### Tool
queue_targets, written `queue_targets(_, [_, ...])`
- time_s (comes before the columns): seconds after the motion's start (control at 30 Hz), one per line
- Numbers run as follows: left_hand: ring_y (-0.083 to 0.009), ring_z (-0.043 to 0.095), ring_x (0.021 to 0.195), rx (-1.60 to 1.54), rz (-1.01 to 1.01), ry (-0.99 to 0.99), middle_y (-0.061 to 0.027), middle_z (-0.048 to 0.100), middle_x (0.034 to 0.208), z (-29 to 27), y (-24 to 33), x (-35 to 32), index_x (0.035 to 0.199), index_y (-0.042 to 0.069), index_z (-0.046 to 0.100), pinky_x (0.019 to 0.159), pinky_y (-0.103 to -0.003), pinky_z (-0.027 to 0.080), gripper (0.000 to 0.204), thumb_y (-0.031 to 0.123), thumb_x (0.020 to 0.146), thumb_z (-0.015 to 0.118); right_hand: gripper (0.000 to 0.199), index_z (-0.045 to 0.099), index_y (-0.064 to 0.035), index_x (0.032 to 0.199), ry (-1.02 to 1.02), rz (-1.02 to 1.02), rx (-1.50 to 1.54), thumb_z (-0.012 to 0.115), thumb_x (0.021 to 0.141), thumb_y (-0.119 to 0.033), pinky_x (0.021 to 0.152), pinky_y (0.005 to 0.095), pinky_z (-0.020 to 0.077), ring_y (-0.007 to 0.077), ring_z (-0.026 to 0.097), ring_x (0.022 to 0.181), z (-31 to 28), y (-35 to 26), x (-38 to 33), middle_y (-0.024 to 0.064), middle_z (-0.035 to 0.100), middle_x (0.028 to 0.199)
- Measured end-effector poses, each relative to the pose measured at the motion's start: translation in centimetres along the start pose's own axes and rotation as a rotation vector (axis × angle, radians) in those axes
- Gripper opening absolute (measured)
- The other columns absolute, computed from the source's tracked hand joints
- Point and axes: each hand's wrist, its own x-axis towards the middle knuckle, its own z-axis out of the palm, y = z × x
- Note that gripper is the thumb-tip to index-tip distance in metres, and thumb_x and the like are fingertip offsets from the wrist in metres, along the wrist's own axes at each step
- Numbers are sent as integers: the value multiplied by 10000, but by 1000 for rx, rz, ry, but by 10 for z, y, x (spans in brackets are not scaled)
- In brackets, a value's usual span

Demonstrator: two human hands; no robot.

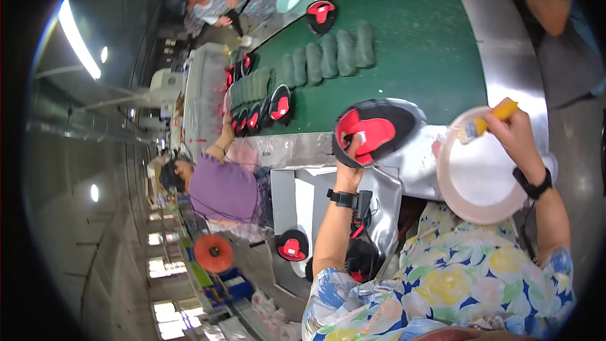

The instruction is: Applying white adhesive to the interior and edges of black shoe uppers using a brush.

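Note:
My left hand [349, 167] grips the edge of a black shoe upper [410, 117] with a red lining, thumb inside it. The upper is held tilted, its opening facing me, over the near metal edge of the green belt. In my right hand [516, 132] is a brush [504, 112] with a yellow handle, fingers closed round it. The brush's pale bristles are at the inner wall of a round whitish basin [444, 170], which holds something white. This basin sits close against my body, right of the upper.
On the green belt [429, 44] lie several grey-green oblong pieces [346, 53] in a row. More black-and-red uppers [279, 104] stand left. A co-worker in purple [224, 186] reaches toward the belt. Below my left arm is a grey bin [283, 199]; another upper [292, 246] lies beside it.

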Motion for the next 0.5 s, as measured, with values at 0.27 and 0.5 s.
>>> queue_targets(0.27, [-238,622,1080,-638,248,423,-84,633,1206,-173,-29,118,1225,61,570,959,-399,538,303,176,946,605,132,552,-19,932,-44,230,75,622,912,-129,607,243,483,107,602,681,15,19,-15,46,607,808])
queue_targets(0.5, [-298,618,1118,959,236,577,-245,618,1228,-211,-71,262,1155,-125,557,940,-334,489,477,289,931,631,122,538,-35,932,7,435,-34,611,922,-132,617,233,482,100,595,681,41,51,-7,33,594,801])
